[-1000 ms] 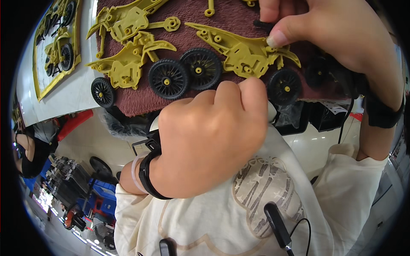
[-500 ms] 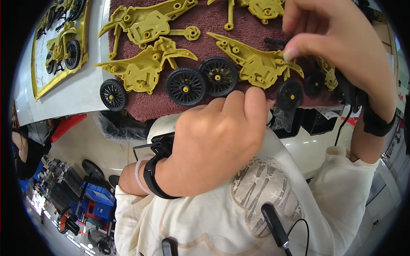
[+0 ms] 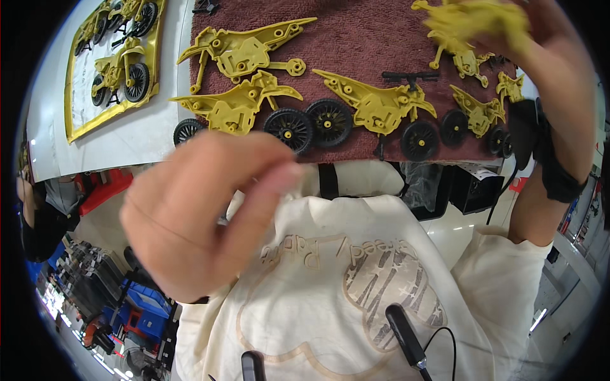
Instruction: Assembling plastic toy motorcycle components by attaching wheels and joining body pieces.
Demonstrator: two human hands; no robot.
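Smeared by motion, my right hand point(image 3: 554, 35) at the upper right grips a yellow toy motorcycle body half point(image 3: 480, 24) above the towel. My left hand point(image 3: 190, 209) is curled, thumb against fingers, in front of the towel's near edge at left; whatever it may hold is hidden. Yellow body halves lie on the towel: an upper left one point(image 3: 244, 54), a lower left one point(image 3: 225, 108) and a middle one point(image 3: 375, 105). A black handlebar point(image 3: 412, 77) rests at the middle one's front end. Black spoked wheels point(image 3: 328, 122) lie beside them, and a small black stand point(image 3: 380, 147) sits below.
A maroon towel point(image 3: 356, 38) covers part of the white table point(image 3: 168, 120). At left, a yellow-edged tray point(image 3: 68, 117) bears several assembled toy motorcycles. Smaller yellow bodies point(image 3: 476, 113) lie at the right. Black bins point(image 3: 473, 190) stand below the table edge.
My left hand has drawn back left from the wheels. My right hand has left the handlebar, which now lies on the middle body half, and moved up right, taking hold of another yellow body half.
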